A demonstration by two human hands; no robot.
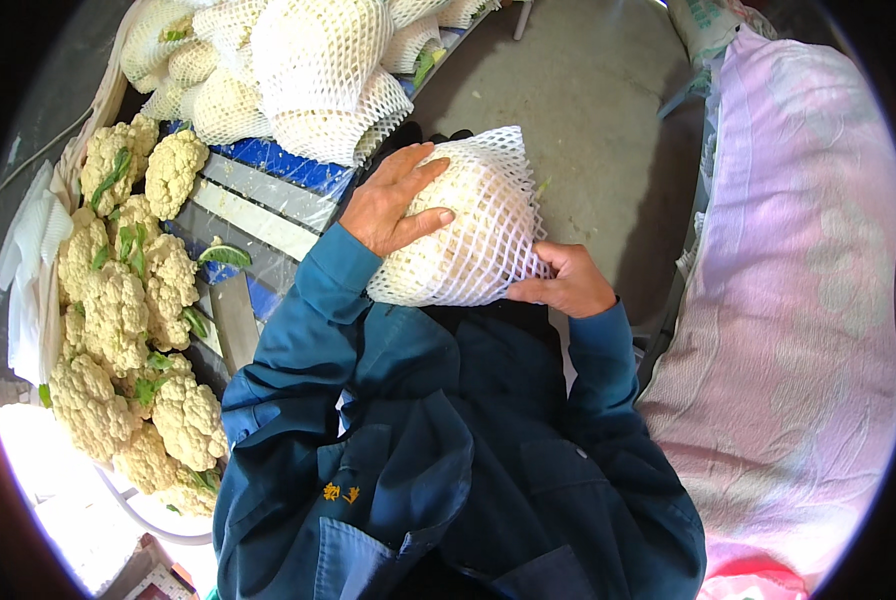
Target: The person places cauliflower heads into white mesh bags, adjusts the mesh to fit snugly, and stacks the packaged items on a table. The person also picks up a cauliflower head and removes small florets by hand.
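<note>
A cauliflower in a white foam net sleeve (473, 215) rests over my lap, its netting spread wide around the pale head. My left hand (398, 200) lies against the upper left side of the sleeve, fingers stretched out and thumb apart. At the lower right, my right hand (568, 282) pinches the edge of the foam net sleeve between thumb and fingers. The netting partly covers the cauliflower.
Bare cauliflowers (118, 310) are heaped at left, with a cut green leaf (225, 255) and a knife-like flat blade (234, 320) beside them. Several netted cauliflowers (318, 60) are piled at the far left. A pink cloth (778, 300) drapes something along the right.
</note>
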